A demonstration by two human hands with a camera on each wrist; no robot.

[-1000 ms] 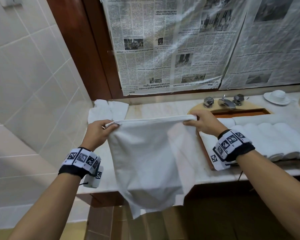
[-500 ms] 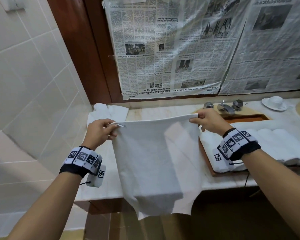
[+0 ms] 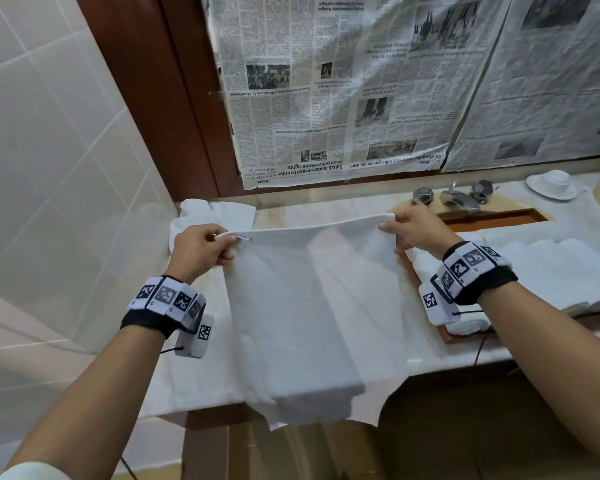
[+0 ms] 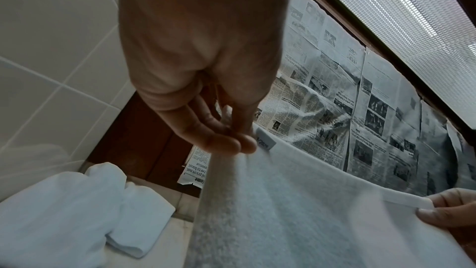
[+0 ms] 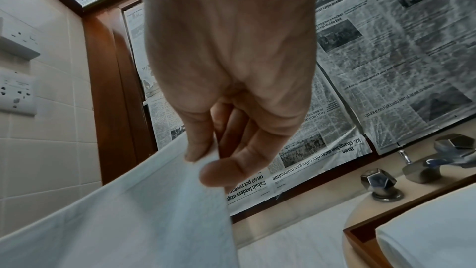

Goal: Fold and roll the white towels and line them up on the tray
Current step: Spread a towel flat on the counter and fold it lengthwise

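The white towel (image 3: 312,317) now drapes onto the marble counter (image 3: 194,386) left of the wooden tray (image 3: 409,275), lowered from hanging. Left hand (image 3: 201,251) and right hand (image 3: 418,230) each pinch a top corner, ready for folding flat. Rolled towels (image 3: 551,268) fill the tray beyond.

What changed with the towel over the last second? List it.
Both hands, left hand and right hand, lowered the spread towel toward the counter; more now lies on it. Same grip on both top corners. Rolled towels in the tray unchanged.
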